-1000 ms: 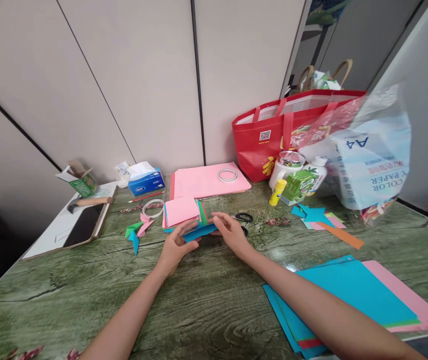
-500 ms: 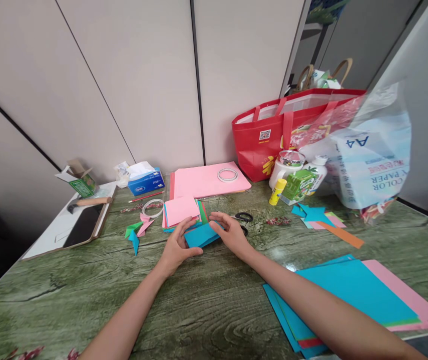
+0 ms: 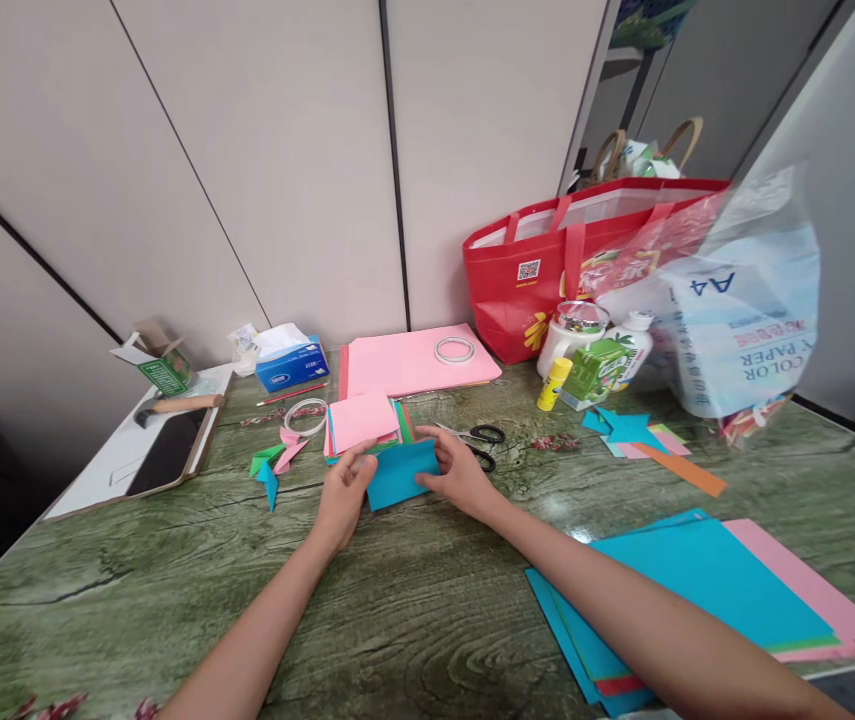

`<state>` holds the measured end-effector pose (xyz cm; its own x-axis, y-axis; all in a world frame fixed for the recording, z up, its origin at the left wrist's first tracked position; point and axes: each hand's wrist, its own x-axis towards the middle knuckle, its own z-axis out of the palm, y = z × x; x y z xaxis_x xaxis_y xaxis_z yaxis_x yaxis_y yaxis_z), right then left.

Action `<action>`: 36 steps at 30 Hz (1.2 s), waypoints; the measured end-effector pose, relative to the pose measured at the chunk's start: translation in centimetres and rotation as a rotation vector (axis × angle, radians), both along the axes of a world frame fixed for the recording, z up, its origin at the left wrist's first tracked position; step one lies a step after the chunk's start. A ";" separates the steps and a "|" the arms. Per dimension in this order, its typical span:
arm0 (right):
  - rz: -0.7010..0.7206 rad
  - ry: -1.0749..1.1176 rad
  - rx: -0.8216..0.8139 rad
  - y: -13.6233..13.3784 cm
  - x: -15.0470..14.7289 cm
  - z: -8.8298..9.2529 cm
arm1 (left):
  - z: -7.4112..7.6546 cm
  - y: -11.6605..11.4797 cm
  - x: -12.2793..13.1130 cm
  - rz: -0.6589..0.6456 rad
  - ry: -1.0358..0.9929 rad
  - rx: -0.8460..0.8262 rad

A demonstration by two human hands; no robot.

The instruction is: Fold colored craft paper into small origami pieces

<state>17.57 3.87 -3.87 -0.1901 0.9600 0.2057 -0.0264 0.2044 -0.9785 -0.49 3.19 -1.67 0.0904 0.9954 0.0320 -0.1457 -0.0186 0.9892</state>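
Observation:
A blue sheet of paper (image 3: 401,476), now a flat oblong, is held between my two hands, tilted towards me over the table. My left hand (image 3: 341,500) is closed on its left edge, thumb and fingers bent round it. At the right edge my right hand (image 3: 464,478) pinches it, thumb on the front and fingers behind. Just beyond the sheet lies a stack of small coloured squares (image 3: 363,420), pink on top. Scissors with black handles (image 3: 487,434) lie beside my right hand, partly covered by it.
Folded paper pieces (image 3: 273,462) and a tape roll (image 3: 306,416) lie left. A glue stick (image 3: 554,384), green carton (image 3: 596,372), red bag (image 3: 517,290) and plastic paper bag (image 3: 742,330) stand right. Large blue sheets (image 3: 697,580) lie under my right forearm. A phone (image 3: 166,450) rests far left.
The blue paper has tipped up so its broad face shows towards me. My left thumb has moved up to its left edge, and my right thumb has come onto its front.

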 end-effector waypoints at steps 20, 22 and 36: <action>0.151 0.112 -0.064 -0.4 -0.2 0.6 | 0.3 -0.1 -0.1 0.072 -0.044 -0.188; 0.147 0.119 -0.063 -0.5 -0.2 0.9 | 0.6 -0.1 0.0 0.067 -0.110 -0.207; -0.157 0.254 -0.026 -0.2 -0.1 1.0 | 1.4 -0.6 0.4 -0.099 -0.157 -0.148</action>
<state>17.52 3.62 -2.88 0.0154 0.9792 0.2025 -0.2414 0.2001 -0.9496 -0.08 2.57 -0.23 0.1935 0.9767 -0.0924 -0.2914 0.1472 0.9452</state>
